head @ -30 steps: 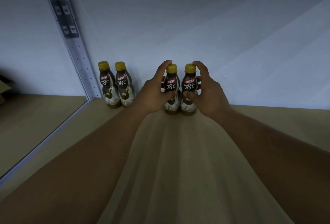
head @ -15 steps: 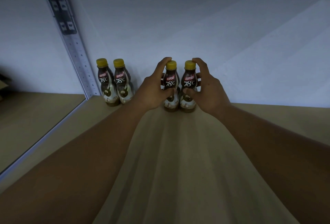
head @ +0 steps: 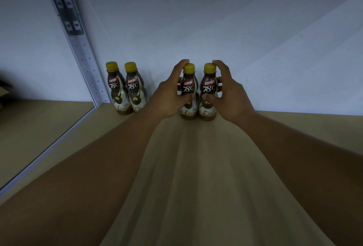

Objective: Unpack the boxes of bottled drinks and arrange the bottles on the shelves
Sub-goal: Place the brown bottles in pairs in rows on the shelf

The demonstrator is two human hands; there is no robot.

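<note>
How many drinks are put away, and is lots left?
Done: two bottles stand at the back beside the post. In hand: the left hand grips a third bottle, the right hand a fourth bottle, both standing on the shelf. Left: letting go; how many remain unpacked isn't visible.

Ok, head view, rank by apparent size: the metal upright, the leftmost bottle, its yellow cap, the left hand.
1. metal upright
2. left hand and leftmost bottle, too alike to rank
3. yellow cap
</note>
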